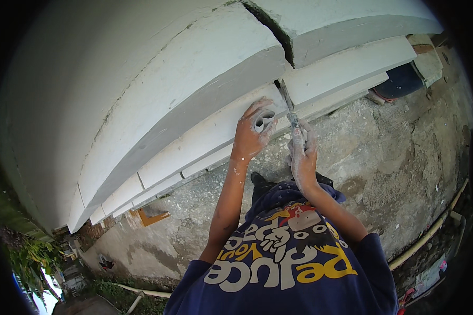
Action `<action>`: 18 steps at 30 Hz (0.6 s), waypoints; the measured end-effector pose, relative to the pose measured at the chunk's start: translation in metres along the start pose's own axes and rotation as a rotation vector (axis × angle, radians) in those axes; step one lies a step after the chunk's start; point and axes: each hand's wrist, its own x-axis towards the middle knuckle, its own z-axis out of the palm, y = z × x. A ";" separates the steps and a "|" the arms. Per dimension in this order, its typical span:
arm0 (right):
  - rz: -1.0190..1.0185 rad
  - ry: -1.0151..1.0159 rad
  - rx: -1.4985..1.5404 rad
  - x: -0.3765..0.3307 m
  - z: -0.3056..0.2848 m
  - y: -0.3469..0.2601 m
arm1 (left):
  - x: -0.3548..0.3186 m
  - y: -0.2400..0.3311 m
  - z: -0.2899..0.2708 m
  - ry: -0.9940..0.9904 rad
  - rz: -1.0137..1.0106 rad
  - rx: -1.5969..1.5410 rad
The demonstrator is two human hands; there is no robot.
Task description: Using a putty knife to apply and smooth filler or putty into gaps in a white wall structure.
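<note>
My left hand [250, 137] is beside the stepped white moulding [215, 118], its fingers curled round what looks like a pale grey piece with two round, tube-like openings [259, 124]. Its exact kind does not show. In my right hand [304, 157] is a narrow, flat-bladed scraper [285, 96], smeared with whitish plaster and gripped low on its handle. The blade points up and away from me, its tip by a dark gap [277, 84] between two lengths of moulding. Both hands are coated in white residue.
A wide dark crack [272, 26] splits the upper ledge. Rough, stained concrete [373, 142] lies below the moulding. At the right end is a dark blue basin [403, 82]; an orange-brown angled piece [153, 217] lies at lower left. A pale pipe [428, 236] runs along the right.
</note>
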 end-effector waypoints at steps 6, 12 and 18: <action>0.044 -0.009 0.033 0.000 0.001 -0.007 | 0.000 0.000 0.001 0.009 -0.002 -0.015; -0.001 -0.055 -0.194 -0.013 -0.037 0.004 | 0.002 0.005 0.001 0.001 -0.037 -0.028; -0.028 -0.105 -0.297 -0.025 -0.078 0.003 | 0.001 0.002 0.000 0.010 -0.014 0.004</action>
